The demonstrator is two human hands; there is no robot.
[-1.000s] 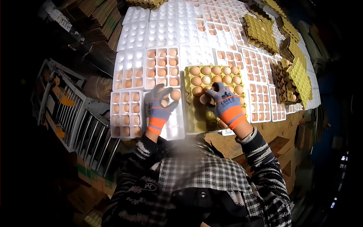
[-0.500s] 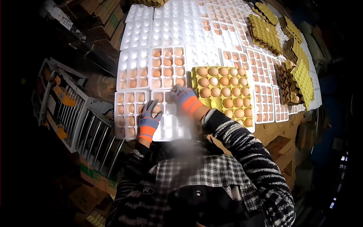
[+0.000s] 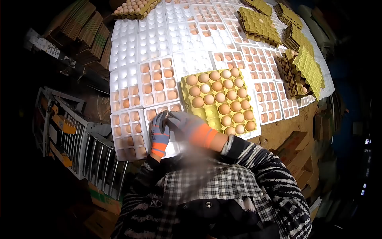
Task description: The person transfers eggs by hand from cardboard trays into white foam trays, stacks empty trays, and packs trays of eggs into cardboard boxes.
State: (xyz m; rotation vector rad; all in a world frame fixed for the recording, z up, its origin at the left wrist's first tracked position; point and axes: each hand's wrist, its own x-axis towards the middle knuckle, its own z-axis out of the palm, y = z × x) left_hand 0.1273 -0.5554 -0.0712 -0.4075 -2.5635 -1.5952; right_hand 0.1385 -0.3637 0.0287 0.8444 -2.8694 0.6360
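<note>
My left hand (image 3: 160, 133), in a grey and orange glove, is over the front white foam tray (image 3: 172, 150) with its fingers curled. My right hand (image 3: 189, 125), gloved alike and slightly blurred, meets it at the fingertips, its fingers closed. Whatever lies between them is hidden. Brown eggs (image 3: 175, 108) sit in the back row of this tray. To the right, a yellow pulp egg tray (image 3: 213, 113) holds many eggs, with some bare cups near its front left. On the left is another foam tray (image 3: 113, 129) filled with eggs.
More foam trays (image 3: 152, 38) cover the surface behind, some with eggs. Stacked pulp trays (image 3: 260, 26) stand at the back right. A metal roller conveyor (image 3: 89, 155) lies at the left, below stacked flat cardboard (image 3: 79, 30). Cardboard boxes (image 3: 296, 153) are at the lower right.
My right hand has come from the tray's back row to my left hand, and an egg shows where it was. My left hand's fingers have drawn together. The view has shifted.
</note>
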